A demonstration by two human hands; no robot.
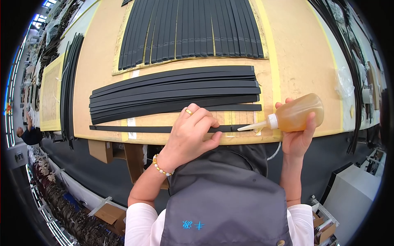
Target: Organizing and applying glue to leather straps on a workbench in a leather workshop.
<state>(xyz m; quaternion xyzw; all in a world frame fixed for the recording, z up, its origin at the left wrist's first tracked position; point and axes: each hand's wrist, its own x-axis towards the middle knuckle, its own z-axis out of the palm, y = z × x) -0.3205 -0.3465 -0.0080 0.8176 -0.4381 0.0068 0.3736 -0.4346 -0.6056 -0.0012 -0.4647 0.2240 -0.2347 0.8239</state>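
Note:
A single long black strip (132, 129) lies crosswise along the near edge of the table. My left hand (194, 132) rests over the middle of it, thumb and fingertips at the strip; the fingers cover whatever lies beneath them. In my right hand (298, 135) is a translucent plastic squeeze bottle (303, 112) of amber liquid, tipped on its side. Its long tapered nozzle (254, 125) points left and ends at the right part of the strip. Just beyond my left hand lies a stack of similar black strips (175, 89), loosely overlapped.
Farther back, a board (117, 69) carries many black strips (190, 33) in a row. More dark strips hang over the table's left (69, 92) and right (351, 61) parts. Cardboard boxes (100, 150) stand below the table edge. A person (30, 133) is at the far left.

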